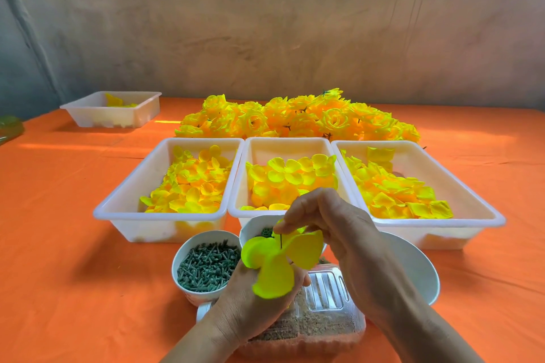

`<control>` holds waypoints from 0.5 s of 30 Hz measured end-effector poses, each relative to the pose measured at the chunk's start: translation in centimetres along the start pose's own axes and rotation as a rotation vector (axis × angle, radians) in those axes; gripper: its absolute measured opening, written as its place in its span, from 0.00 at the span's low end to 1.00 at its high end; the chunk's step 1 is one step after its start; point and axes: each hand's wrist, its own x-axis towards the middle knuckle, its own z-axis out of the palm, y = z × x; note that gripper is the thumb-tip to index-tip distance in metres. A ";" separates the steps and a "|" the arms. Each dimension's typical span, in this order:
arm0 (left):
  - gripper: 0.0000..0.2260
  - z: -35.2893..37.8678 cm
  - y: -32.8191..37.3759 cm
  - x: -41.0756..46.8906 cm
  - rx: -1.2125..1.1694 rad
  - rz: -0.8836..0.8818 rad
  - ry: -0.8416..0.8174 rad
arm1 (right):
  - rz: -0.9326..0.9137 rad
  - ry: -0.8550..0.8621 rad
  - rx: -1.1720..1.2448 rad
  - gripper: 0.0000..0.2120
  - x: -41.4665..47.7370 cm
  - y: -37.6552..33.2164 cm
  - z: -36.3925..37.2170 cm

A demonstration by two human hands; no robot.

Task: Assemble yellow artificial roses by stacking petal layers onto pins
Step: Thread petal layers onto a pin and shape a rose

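Head view shows your left hand (250,303) gripping a yellow petal layer (274,274) from beneath, just right of the bowl (194,298) of green pins; your right hand (339,233) pinches the top of a thin dark pin (281,242) that runs down into the layer's centre; behind your hands, three white trays (160,216) of loose petals sit side by side on the orange cloth (59,244); finished roses (295,118) are piled beyond them.

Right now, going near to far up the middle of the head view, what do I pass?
Clear plastic container → petal layer held by the left hand, pin pinched by the right hand → middle petal tray → pile of finished roses → wall.
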 end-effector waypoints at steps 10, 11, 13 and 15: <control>0.11 -0.2 -0.2 -0.4 0.120 0.093 -0.043 | 0.000 -0.070 -0.289 0.03 0.0 0.6 0.2; 0.10 -0.2 -0.2 -0.3 0.123 0.096 -0.078 | 0.010 -0.079 -0.353 0.04 0.0 0.7 0.2; 0.07 -0.2 -0.1 -0.2 0.087 0.108 -0.100 | 0.026 -0.101 -0.494 0.06 0.0 1.2 0.1; 0.05 -0.2 0.1 0.0 0.066 0.078 -0.062 | 0.038 -0.118 -0.555 0.07 0.0 1.5 0.0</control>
